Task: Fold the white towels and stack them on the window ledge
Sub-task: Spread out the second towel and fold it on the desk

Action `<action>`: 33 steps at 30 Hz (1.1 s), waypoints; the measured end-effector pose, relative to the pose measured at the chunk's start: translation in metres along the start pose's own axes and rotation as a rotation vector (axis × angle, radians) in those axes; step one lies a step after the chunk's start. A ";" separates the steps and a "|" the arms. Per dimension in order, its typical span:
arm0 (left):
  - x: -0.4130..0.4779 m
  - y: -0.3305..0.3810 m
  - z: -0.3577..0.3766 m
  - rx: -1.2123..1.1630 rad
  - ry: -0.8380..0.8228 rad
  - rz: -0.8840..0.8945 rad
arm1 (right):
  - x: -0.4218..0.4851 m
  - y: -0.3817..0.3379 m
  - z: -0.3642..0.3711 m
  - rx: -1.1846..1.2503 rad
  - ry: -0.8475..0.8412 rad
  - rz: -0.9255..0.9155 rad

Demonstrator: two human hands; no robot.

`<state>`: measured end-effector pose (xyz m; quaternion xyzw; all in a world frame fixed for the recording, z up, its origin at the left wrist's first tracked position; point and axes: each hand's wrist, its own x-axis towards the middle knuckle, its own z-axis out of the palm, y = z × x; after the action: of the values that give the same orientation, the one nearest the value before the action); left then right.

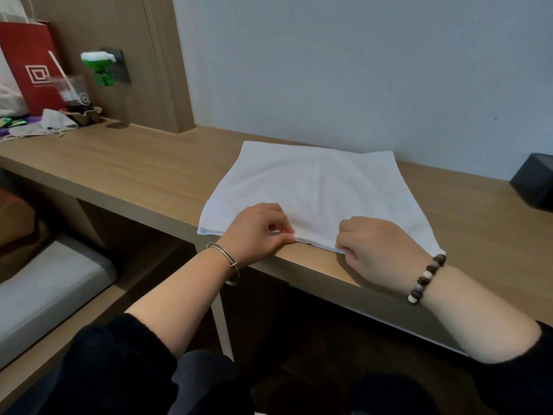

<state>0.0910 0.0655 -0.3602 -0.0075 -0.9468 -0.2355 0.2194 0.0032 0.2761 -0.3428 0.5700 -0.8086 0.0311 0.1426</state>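
A white towel lies spread flat on the wooden ledge, its far edge close to the wall and its near edge along the ledge's front. My left hand, with a metal bangle at the wrist, pinches the towel's near edge left of the middle. My right hand, with a bead bracelet at the wrist, pinches the same edge further right. Both hands have curled fingers and sit at the front rim of the ledge.
At the ledge's far left stand a red paper bag, a clear plastic cup with a straw, a crumpled cloth and a green-and-white device in a wall socket. A black box sits at the right. A grey cushion lies lower left.
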 end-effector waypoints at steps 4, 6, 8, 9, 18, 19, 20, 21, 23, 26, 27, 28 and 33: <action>0.004 0.000 -0.007 0.070 -0.075 0.035 | -0.008 0.010 -0.003 0.159 0.013 0.107; 0.006 0.000 -0.012 0.121 -0.109 0.037 | -0.009 0.010 -0.001 0.176 0.054 0.115; 0.008 0.001 -0.017 0.180 -0.140 0.021 | -0.003 0.010 0.001 0.187 0.055 0.115; 0.011 0.002 -0.018 0.227 -0.151 -0.001 | 0.002 0.011 0.001 0.192 0.048 0.125; 0.048 0.035 0.028 0.231 0.008 -0.183 | 0.015 0.021 0.006 0.427 0.065 0.246; 0.047 0.035 0.034 0.246 -0.040 -0.189 | 0.011 0.023 0.004 0.481 0.085 0.291; 0.045 0.034 0.038 0.288 -0.083 -0.186 | 0.007 0.025 0.003 0.526 0.103 0.341; 0.044 0.033 0.041 0.337 -0.113 -0.172 | 0.004 0.028 0.002 0.544 0.114 0.385; 0.042 0.031 0.044 0.403 -0.165 -0.147 | -0.001 0.035 0.000 0.478 0.100 0.424; 0.042 0.032 0.045 0.464 -0.239 -0.176 | -0.011 0.042 -0.008 0.342 0.024 0.432; 0.042 0.032 0.046 0.478 -0.254 -0.181 | -0.015 0.044 -0.011 0.308 0.006 0.432; 0.042 0.033 0.046 0.485 -0.262 -0.184 | -0.018 0.044 -0.014 0.263 -0.011 0.428; 0.043 0.033 0.046 0.483 -0.266 -0.201 | -0.023 0.043 -0.021 0.030 -0.078 0.389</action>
<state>0.0373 0.1120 -0.3638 0.1081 -0.9919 -0.0210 0.0641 -0.0257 0.3165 -0.3238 0.4057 -0.9079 0.0482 0.0939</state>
